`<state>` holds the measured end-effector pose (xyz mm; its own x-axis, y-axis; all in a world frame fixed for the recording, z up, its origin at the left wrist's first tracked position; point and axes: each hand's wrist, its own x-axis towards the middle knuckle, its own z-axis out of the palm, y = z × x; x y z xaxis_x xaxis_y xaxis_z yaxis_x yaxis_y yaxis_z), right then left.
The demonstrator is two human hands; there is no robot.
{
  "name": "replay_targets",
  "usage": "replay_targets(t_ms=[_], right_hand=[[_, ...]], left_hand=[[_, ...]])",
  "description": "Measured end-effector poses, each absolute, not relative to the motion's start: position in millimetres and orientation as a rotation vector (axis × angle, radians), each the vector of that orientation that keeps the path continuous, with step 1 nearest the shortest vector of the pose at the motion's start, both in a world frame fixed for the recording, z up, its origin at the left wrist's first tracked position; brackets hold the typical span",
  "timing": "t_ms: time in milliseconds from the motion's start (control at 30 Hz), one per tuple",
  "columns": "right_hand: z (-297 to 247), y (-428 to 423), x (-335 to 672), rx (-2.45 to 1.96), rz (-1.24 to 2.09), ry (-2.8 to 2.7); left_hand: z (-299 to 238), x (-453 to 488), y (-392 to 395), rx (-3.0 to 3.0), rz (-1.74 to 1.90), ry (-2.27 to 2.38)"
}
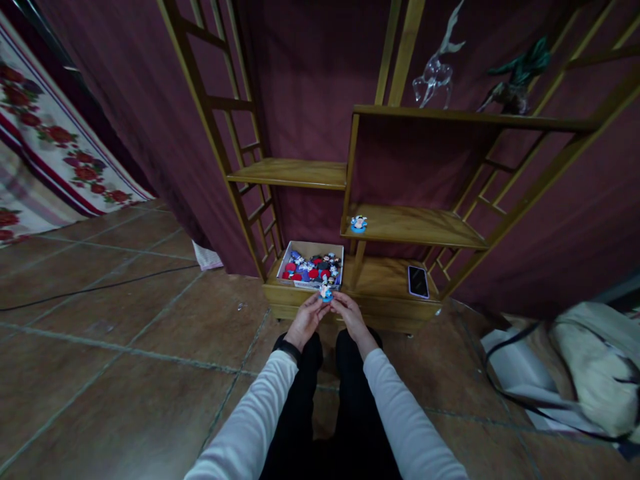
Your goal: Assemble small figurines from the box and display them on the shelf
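My left hand (307, 319) and my right hand (350, 315) meet in front of my knees, fingers pinched together on a small figurine with a blue base (326, 292). Just beyond them a white box (293, 252) full of several red and blue small figurines sits on the bottom board of a wooden shelf unit (380, 293). Another small figurine on a blue base (359, 223) stands on the middle shelf above.
A phone (418, 281) lies on the bottom board to the right. A glass deer (437, 70) and a dark green figure (517, 80) stand on the top shelf. Bags (590, 373) lie on the tiled floor at right; a cable (100, 287) crosses the floor at left.
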<state>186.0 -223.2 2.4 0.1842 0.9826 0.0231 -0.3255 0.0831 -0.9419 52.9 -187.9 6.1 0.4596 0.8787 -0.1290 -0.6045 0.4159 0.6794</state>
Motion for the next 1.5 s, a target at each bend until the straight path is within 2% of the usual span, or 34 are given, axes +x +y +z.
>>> replay_targets(t_ms=[600,967,1267,1500], right_hand=[[1,-222,185,-0.923,1.263,-0.894],[-3,-212,183,-1.017,1.347,-0.816],[-14,-199,183,-1.094,1.414,-0.766],[-22,-194,189,-1.074,1.388,-0.772]], left_hand=[[2,62,-190,0.963,1.083,0.712],[-8,58,-174,1.297,1.078,0.951],[-15,60,-166,1.335,1.071,1.01],[-4,58,-171,1.737,1.112,1.107]])
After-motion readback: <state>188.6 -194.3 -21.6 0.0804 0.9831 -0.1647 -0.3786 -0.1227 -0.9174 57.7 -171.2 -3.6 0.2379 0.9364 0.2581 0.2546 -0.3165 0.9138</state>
